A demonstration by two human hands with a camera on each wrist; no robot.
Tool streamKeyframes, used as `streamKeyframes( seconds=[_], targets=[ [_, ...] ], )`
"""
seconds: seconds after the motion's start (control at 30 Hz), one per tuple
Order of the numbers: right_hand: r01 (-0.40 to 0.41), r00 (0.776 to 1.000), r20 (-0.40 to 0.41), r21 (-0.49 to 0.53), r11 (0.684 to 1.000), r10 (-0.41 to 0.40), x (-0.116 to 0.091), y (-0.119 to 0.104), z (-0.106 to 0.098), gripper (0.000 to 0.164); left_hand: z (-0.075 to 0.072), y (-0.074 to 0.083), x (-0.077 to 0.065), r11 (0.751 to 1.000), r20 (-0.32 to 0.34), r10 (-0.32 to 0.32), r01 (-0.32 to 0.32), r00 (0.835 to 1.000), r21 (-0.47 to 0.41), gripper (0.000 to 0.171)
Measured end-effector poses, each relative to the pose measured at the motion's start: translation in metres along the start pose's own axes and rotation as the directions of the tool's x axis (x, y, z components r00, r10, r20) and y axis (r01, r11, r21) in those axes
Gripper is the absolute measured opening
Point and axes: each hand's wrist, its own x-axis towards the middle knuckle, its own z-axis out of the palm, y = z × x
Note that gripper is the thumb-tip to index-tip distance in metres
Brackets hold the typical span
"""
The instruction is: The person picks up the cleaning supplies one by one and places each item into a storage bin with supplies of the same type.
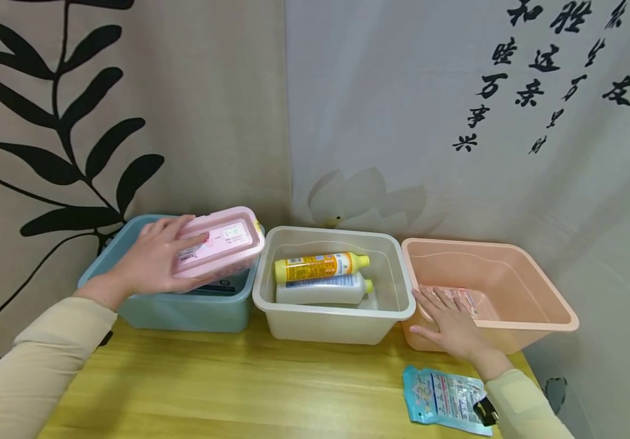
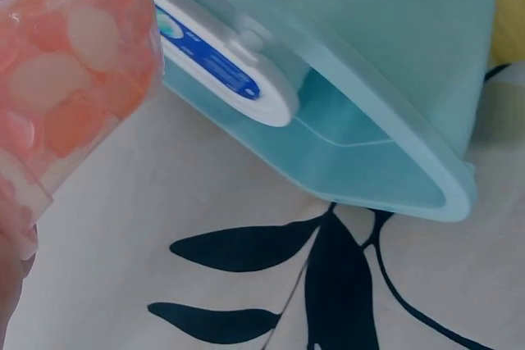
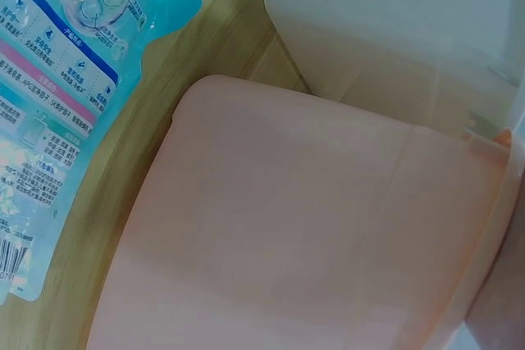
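My left hand (image 1: 152,262) grips a plastic box with a pink lid (image 1: 221,239), held tilted above the blue bin (image 1: 183,314). In the left wrist view the clear side of the box (image 2: 78,63) shows orange-pink and whitish rounded pieces inside. Below it a white bottle with a blue label (image 2: 225,63) lies in the blue bin. My right hand (image 1: 452,326) rests with fingers spread at the near left rim of the peach bin (image 1: 490,262). Inside that bin, partly behind the fingers, is a pack with red and white print (image 1: 465,300).
Between the two sits a white bin (image 1: 325,326) with a yellow bottle (image 1: 320,267) and a white bottle (image 1: 320,289). A light-blue pouch (image 1: 446,399) lies on the wooden table (image 1: 238,390) by the right forearm. Patterned curtain cloth (image 1: 221,110) hangs behind the bins.
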Motion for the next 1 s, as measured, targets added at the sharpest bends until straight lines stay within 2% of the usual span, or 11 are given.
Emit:
streamKeyframes(
  seconds=[0.37, 0.67, 0.8, 0.9, 1.0],
  targets=[
    [-0.003, 1.0, -0.002, 0.001, 1.0, 0.003, -0.002, -0.003, -0.001, 0.076, 0.004, -0.011, -0.005, 0.998, 0.06, -0.045, 0.043, 0.997, 0.034, 0.076],
    [-0.004, 1.0, -0.014, -0.005, 1.0, 0.003, -0.001, -0.003, 0.001, 0.075, 0.009, -0.017, 0.002, 0.998, 0.157, -0.037, 0.027, 0.987, 0.064, 0.076],
    [0.0, 1.0, -0.02, -0.016, 1.0, 0.0, -0.001, -0.004, 0.001, 0.075, 0.011, -0.017, 0.004, 0.998, 0.186, -0.044, 0.035, 0.982, 0.05, 0.077],
    [-0.004, 1.0, -0.021, -0.017, 1.0, 0.003, 0.0, -0.003, 0.0, 0.075, 0.011, -0.017, 0.008, 0.997, 0.231, -0.075, 0.072, 0.97, 0.022, 0.083],
    [-0.008, 1.0, -0.016, -0.015, 1.0, 0.007, -0.001, -0.003, 0.0, 0.075, 0.009, -0.016, 0.012, 0.991, 0.31, -0.124, 0.135, 0.942, -0.012, 0.09]
  ],
)
